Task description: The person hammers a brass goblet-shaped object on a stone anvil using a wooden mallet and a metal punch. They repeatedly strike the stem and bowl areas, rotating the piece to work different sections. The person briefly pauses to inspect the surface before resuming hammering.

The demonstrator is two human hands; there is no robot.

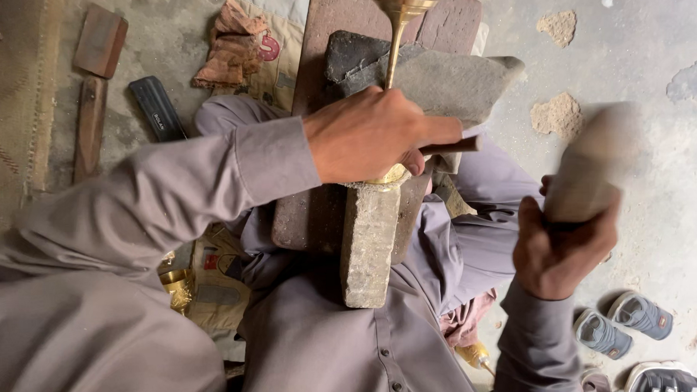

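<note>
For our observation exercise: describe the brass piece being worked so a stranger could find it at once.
Start at the grey stone block on the person's lap. Above it, the left hand grips a slim golden brass stem with a flared trumpet-like cup. It is the only shiny, funnel-topped thing among dull stones.

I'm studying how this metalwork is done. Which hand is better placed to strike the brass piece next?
The right hand: it holds the raised, motion-blurred mallet clear of the work. The left hand is busy pinning the brass piece and a rod against the stone block.
</note>
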